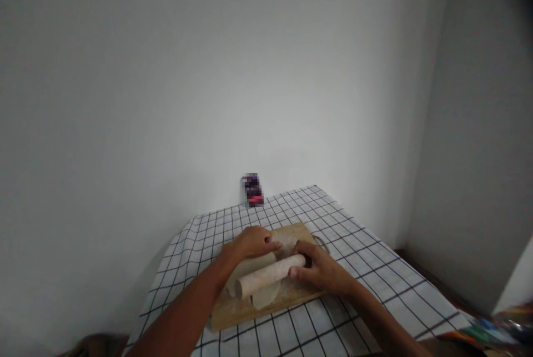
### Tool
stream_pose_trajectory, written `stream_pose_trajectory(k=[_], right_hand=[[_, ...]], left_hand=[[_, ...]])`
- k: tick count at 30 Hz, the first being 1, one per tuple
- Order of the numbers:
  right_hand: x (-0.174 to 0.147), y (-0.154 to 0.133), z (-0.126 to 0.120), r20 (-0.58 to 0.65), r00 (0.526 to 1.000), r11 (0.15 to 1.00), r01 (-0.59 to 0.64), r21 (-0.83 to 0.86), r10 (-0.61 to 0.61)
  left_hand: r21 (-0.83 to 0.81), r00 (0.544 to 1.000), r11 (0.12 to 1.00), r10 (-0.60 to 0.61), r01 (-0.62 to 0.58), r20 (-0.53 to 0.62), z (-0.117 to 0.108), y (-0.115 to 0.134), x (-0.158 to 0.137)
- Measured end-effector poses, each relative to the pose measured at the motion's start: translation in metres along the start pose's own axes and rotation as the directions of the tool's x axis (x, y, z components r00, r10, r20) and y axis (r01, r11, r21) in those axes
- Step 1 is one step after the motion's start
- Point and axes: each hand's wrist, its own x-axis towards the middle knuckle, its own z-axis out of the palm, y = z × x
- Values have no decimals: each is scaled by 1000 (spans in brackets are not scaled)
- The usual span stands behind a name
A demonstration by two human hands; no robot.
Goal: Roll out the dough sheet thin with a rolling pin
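Plain, pale grey wall (291,68) stands well beyond the fingertips of the bare left hand (255,240) and bare right hand (322,269). Darker grey side wall (478,124) is off to the right of the right fingers, meeting the first at a corner. Dark brown strip of floor (441,286) at its foot.

Table with white, black-gridded cloth (375,268) spreads under and around both hands, its far edge beyond the fingers. Flat, rectangular, light wooden board (227,315) is on it, directly below the fingers, slightly askew to the grid, with a thin loop (322,243) just beyond the right knuckles.

Thin, pale sheet of dough (266,295) lies on the board, left of the right thumb and below the left hand. Cylindrical, pale wooden rolling pin (268,276) lies across it: right end in the right hand, fingers and thumb closed round it; left end sticks out on the near side of the left fingers. Left fingers are curled near the far side of the dough; can't tell if they grip it.

Dark, pixelated upright block with a red band (254,191) is past the left fingers, by the wall.
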Motion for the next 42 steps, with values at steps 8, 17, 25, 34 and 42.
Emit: stream_pose_trajectory(k=[8,17,25,34,42], right_hand=[[0,0,-2,60,997,996,-47,72,42],[0,1,-2,60,996,994,-66,87,61],[-2,0,-10,-144,983,967,-79,241,116],[-5,0,-10,-136,974,959,-142,246,179],[-5,-3,-13,-88,983,974,-145,175,162]], left_hand=[[-214,932,969,-39,123,361,-48,-36,-30],[-466,910,876,88,123,405,-69,-10,-48],[-902,917,420,-390,99,-82,8,-21,-77],[-989,796,136,-604,62,-34,27,-12,-93],[-857,840,324,-504,400,201,16,-10,-109]])
